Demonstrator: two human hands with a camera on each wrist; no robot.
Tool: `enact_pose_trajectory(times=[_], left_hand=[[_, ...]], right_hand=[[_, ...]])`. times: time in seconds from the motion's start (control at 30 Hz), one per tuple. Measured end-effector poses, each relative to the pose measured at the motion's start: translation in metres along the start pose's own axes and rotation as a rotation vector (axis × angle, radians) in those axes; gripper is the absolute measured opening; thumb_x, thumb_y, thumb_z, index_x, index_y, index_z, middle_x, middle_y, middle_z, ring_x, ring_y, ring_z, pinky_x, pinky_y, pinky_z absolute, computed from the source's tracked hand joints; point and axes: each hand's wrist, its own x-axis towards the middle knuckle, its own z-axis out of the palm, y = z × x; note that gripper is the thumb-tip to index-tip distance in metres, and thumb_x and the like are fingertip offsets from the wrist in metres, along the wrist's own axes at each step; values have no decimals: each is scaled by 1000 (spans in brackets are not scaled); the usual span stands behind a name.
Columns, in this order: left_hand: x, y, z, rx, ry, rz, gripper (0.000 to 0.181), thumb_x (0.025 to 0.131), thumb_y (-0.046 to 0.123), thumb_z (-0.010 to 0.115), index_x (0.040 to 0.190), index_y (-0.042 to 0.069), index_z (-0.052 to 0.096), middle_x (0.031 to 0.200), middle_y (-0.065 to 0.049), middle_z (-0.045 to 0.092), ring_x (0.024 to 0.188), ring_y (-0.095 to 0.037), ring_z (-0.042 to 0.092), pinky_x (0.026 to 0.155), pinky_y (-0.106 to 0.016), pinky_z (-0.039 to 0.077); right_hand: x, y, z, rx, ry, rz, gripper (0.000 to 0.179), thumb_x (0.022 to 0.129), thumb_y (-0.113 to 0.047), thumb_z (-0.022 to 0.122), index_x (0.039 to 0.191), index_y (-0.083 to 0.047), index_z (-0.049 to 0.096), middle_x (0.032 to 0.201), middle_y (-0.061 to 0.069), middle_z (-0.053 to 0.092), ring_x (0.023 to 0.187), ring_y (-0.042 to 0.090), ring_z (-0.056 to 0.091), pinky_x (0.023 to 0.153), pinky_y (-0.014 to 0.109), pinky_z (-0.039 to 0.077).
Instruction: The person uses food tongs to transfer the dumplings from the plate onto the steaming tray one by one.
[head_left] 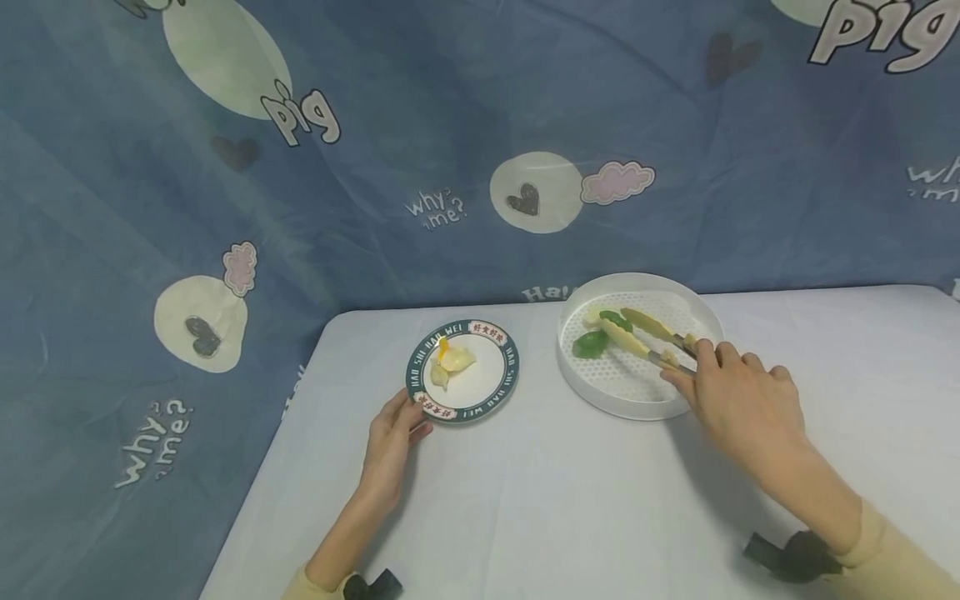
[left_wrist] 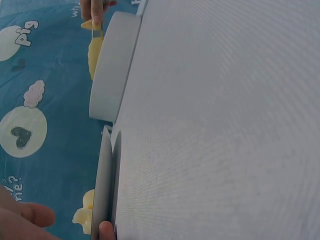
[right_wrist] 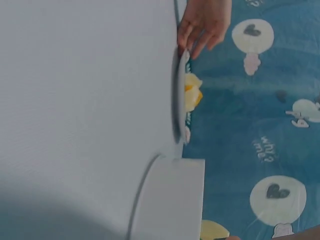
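Observation:
In the head view, my left hand (head_left: 392, 437) grips the near-left rim of a small green-bordered plate (head_left: 491, 379). Pale yellow, dumpling-like pieces (head_left: 453, 360) with a touch of orange lie on it. One fingertip (left_wrist: 106, 230) meets the plate's side in the left wrist view. My right hand (head_left: 742, 396) holds yellow-tipped tongs (head_left: 628, 339) with metal shanks, over a round white tray (head_left: 600, 402) with a perforated base. The tong arms stand apart. Near their tips lie green leaf-like pieces (head_left: 590, 344) and a pale yellow piece (head_left: 592, 317), partly hidden.
A white-covered table (head_left: 510, 500) carries both dishes, the tray to the right of the plate. Behind its far edge hangs a blue printed cloth (head_left: 420, 108). Dark wrist devices (head_left: 795, 557) sit at both sleeves.

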Motion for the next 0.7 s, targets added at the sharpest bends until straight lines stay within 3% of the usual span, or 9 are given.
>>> enact_pose_trajectory(times=[0.17, 0.37, 0.7], left_hand=[[0, 0, 0, -4, 1, 1, 68, 112, 29, 52, 167, -2, 29, 163, -19, 47, 142, -30, 59, 113, -23, 60], [0, 1, 0, 8, 0, -3, 68, 113, 30, 47, 168, -3, 24, 163, -21, 47, 143, -33, 58, 119, -32, 58], [0, 2, -1, 23, 3, -18, 70, 113, 31, 46, 169, -3, 21, 165, -23, 45, 144, -34, 57, 123, -39, 56]], right_hand=[[-2, 5, 5, -9, 29, -16, 50, 107, -47, 63, 101, 2, 53, 72, 13, 52, 58, 35, 52, 45, 38, 30], [-4, 8, 10, -19, 28, -21, 49, 106, -43, 66, 105, 4, 54, 69, 12, 48, 54, 33, 46, 44, 37, 29], [-6, 10, 18, -14, 56, -29, 50, 104, -42, 70, 93, 3, 50, 66, 13, 46, 52, 32, 42, 43, 38, 28]])
